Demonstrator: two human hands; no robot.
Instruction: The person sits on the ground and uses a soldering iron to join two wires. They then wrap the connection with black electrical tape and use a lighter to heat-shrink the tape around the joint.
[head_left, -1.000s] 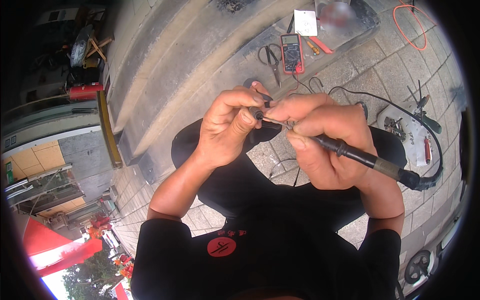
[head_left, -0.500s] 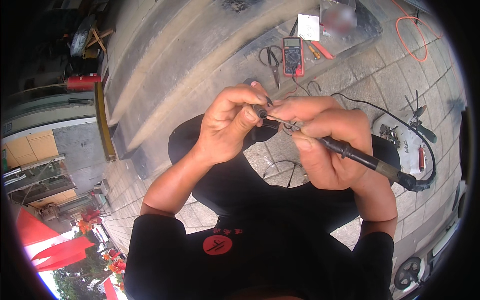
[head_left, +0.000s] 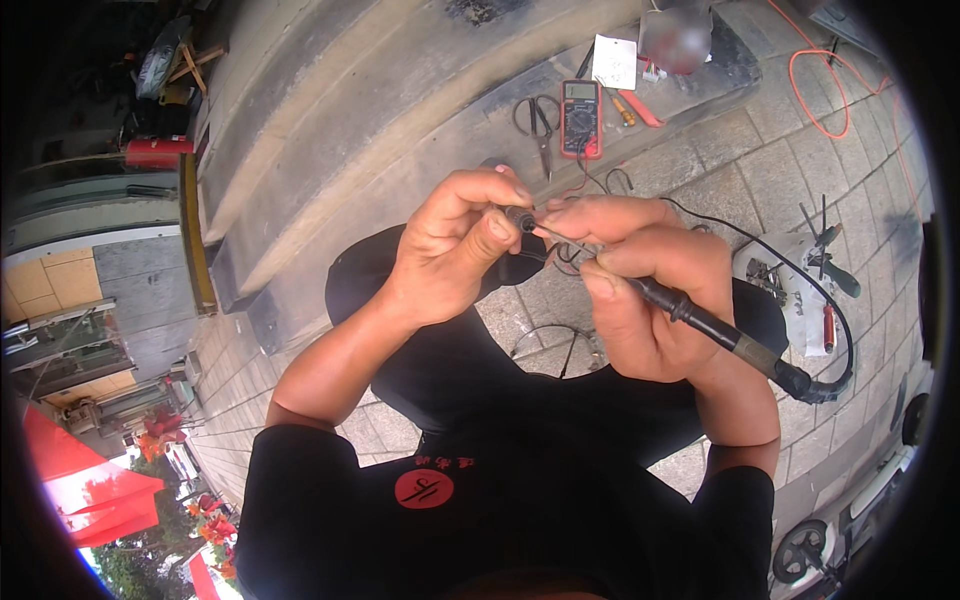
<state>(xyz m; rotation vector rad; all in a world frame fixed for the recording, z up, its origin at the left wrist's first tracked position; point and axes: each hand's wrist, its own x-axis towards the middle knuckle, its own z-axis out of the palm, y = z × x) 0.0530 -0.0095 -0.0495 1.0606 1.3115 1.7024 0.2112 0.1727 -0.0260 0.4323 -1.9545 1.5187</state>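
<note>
The right hand (head_left: 668,290) has its fingers curled snugly around a black pen-shaped tool (head_left: 735,340). It slants, thin tip pointing up-left at the left hand (head_left: 440,250), whose fingers pinch a small black tube (head_left: 519,217). The 2 things look lined up; whether they touch, or what's finished, I can't tell. Beyond, a red multimeter (head_left: 581,122) lies near the stone step's (head_left: 490,135) front edge.

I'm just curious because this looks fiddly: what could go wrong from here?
The black pen-like tool in the right hand points toward the left hand, so a slip might jab it. The small black part pinched in that left hand could turn or drop. The tool's black cable loops out to the right, so it may tug or catch.
</note>
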